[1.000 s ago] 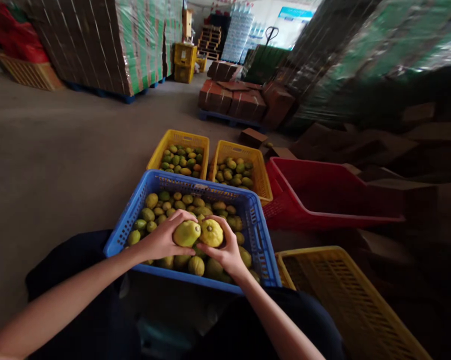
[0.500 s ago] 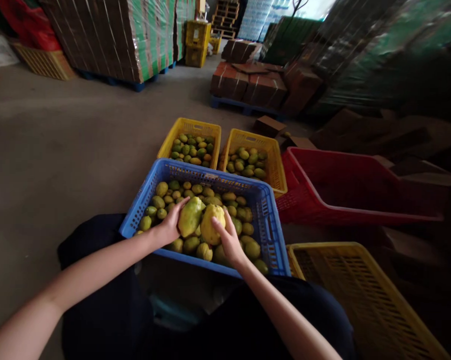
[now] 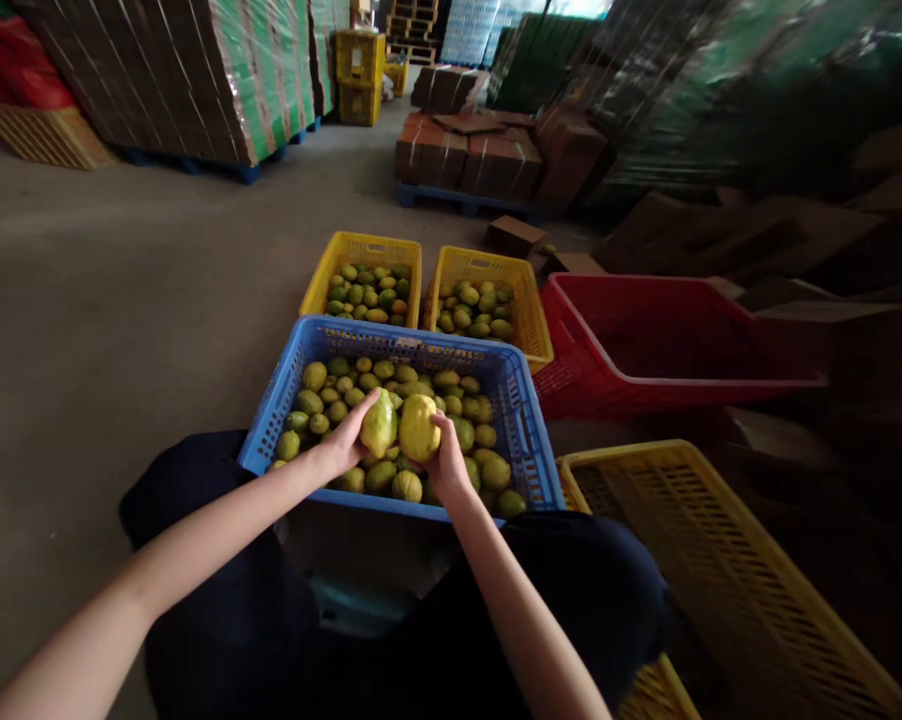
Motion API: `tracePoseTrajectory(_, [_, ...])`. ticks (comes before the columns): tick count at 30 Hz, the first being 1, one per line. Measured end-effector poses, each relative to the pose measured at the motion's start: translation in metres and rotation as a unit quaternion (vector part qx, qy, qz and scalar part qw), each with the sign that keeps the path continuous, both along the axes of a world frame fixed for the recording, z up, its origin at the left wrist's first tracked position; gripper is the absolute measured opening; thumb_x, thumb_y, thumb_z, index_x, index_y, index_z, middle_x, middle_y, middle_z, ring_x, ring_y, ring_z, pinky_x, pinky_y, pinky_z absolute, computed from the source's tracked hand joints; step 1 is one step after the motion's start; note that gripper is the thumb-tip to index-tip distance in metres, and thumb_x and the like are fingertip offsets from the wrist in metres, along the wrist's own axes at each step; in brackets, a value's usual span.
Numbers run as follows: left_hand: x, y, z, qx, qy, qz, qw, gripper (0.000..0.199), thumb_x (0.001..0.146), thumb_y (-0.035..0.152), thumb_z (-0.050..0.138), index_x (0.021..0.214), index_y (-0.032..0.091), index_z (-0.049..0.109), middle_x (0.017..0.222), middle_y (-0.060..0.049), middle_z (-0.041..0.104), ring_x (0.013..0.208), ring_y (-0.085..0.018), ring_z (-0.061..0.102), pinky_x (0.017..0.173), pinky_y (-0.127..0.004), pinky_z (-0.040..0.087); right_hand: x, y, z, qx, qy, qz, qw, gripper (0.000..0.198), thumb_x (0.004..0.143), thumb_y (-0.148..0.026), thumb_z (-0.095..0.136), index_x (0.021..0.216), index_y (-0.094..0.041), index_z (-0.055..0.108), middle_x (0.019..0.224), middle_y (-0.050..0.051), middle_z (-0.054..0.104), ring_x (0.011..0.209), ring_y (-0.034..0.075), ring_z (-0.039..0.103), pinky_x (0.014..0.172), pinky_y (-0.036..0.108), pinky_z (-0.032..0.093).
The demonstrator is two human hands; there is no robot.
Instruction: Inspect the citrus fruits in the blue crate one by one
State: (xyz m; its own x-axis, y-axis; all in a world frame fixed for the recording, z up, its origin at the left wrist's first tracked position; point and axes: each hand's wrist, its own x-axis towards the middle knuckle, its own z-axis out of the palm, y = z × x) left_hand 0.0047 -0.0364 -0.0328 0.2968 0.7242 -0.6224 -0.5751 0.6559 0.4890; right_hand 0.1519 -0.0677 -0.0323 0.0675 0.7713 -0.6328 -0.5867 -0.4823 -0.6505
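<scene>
Over the blue crate (image 3: 524, 432), my left hand (image 3: 347, 442) is closed around a large yellow-green lemon (image 3: 378, 425). Close beside it, a yellower lemon (image 3: 419, 428) is gripped by my right hand (image 3: 449, 464), whose thumb shows along its right side. The two lemons are held nearly side by side with a narrow gap between them. Below both hands, many loose lemons (image 3: 314, 376) of mixed green and yellow cover the crate's bottom. Part of the pile is hidden by my hands and the held fruit.
Two yellow crates (image 3: 434, 262) with lemons stand just beyond the blue one. A red crate (image 3: 691, 381) sits to the right, and another yellow crate (image 3: 751, 540) is by my right knee. Cardboard (image 3: 721, 235) lies at right; strapped bundles (image 3: 503, 160) sit on a blue pallet.
Both held lemons have turned in my hands, and my right thumb has shifted from the lemon's front to its side. The whole view has shifted slightly, with surroundings moving left.
</scene>
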Motion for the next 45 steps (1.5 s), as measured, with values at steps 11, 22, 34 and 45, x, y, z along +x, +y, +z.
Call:
tracePoseTrajectory(11, [-0.018, 0.001, 0.017, -0.01, 0.005, 0.0, 1.0, 0.036, 0.092, 0.036, 0.06, 0.121, 0.014, 0.063, 0.103, -0.008, 0.074, 0.099, -0.023, 0.072, 0.088, -0.034, 0.06, -0.011, 0.005, -0.006, -0.014, 0.1, -0.036, 0.994, 0.017, 0.086, -0.033, 0.057, 0.088, -0.019, 0.066, 0.067, 0.001, 0.07, 0.066, 0.02, 0.068, 0.056, 0.028, 0.056])
tracePoseTrajectory(22, [0.0, -0.024, -0.001, -0.004, -0.003, 0.069, 0.998, 0.036, 0.095, 0.038, 0.052, 0.12, 0.014, 0.064, 0.102, -0.01, 0.075, 0.106, -0.025, 0.07, 0.091, -0.033, 0.06, -0.011, -0.002, 0.002, -0.02, 0.139, -0.045, 0.989, 0.028, 0.091, -0.033, 0.05, 0.084, -0.014, 0.07, 0.068, 0.007, 0.073, 0.067, 0.022, 0.072, 0.063, 0.031, 0.06])
tracePoseTrajectory(34, [-0.014, -0.048, 0.002, 0.142, 0.067, 0.052, 0.986, 0.037, 0.066, 0.048, 0.077, 0.072, 0.011, 0.075, 0.073, -0.008, 0.073, 0.081, -0.023, 0.071, 0.071, -0.028, 0.057, -0.013, -0.029, -0.019, 0.266, -0.088, 0.007, 0.96, 0.027, 0.072, -0.046, 0.071, 0.076, -0.021, 0.078, 0.083, 0.003, 0.077, 0.083, 0.024, 0.07, 0.078, 0.031, 0.055])
tracePoseTrajectory(45, [-0.017, -0.052, 0.009, 0.244, 0.145, -0.001, 0.959, 0.031, 0.068, 0.048, 0.073, 0.061, 0.018, 0.075, 0.065, -0.008, 0.07, 0.062, -0.018, 0.061, 0.063, -0.03, 0.049, -0.001, -0.034, -0.014, 0.371, -0.173, 0.08, 0.909, 0.031, 0.08, -0.048, 0.064, 0.082, -0.022, 0.081, 0.086, 0.006, 0.077, 0.084, 0.027, 0.069, 0.081, 0.038, 0.053])
